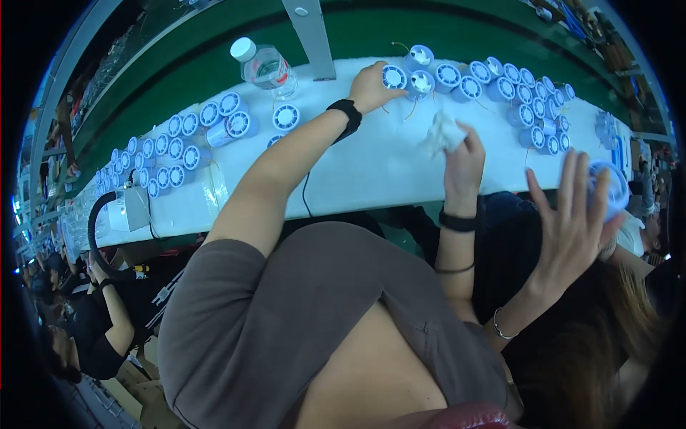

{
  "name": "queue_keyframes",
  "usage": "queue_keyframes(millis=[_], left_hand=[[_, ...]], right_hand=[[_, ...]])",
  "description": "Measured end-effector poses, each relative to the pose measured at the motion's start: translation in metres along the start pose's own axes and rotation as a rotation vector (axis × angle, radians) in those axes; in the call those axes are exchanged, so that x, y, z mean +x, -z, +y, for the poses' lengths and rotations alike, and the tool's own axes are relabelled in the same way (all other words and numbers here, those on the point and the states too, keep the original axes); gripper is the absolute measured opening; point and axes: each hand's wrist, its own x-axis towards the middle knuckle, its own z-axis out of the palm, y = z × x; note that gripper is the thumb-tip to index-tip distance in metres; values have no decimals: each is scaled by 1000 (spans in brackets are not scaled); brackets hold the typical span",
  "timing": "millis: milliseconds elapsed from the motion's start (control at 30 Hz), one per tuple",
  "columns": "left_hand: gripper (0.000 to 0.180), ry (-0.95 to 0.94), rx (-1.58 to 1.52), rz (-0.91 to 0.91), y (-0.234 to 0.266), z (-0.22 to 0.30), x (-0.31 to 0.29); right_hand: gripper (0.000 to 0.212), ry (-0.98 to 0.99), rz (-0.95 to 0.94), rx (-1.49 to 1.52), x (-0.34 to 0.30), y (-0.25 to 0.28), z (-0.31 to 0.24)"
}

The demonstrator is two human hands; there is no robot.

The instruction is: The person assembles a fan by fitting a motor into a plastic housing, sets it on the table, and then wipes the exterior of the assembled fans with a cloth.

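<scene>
My left hand [369, 87] reaches to the far side of the white bench. Its fingers and thumb are closed round a small cylindrical fan [394, 76] with a spoked round end. Two more fans touch or nearly touch it, one with white blades [420, 83] showing and one farther back [419, 56]. Over the bench, my right hand [466, 161] pinches a crumpled white cloth [442, 134], smeared by motion. Thin wires trail from several of the fans.
Rows of similar fans stand at the right [525, 93] and left [175, 148]. A water bottle [268, 70] stands near a metal post [310, 36]. At right, a co-worker's hand [572, 222] holds a fan. A white box with a black hose [128, 209] sits at left.
</scene>
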Motion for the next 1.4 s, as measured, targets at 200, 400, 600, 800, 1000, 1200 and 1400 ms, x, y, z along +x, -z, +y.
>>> queue_keyframes(millis=[200,400,600,800,1000,1200,1400], left_hand=[[55,-335,164,104,47,48,-79],[52,-319,231,159,84,53,-124],[55,-313,254,68,112,45,-161],[44,39,-822,5,136,43,-178],[39,240,-886,-47,140,24,-195],[37,-168,-410,213,150,34,-219],[41,-57,-912,169,159,31,-221]], right_hand=[[9,831,-596,-934,6,-56,-11],[7,935,-475,-957,-3,-76,8],[8,932,-590,-1029,-34,-88,10],[12,368,-349,-418,-63,-100,-21],[18,1303,-492,-1077,-106,-141,-5],[28,-296,-537,-163,-110,-131,18],[33,-139,-452,54,-124,-113,2]])
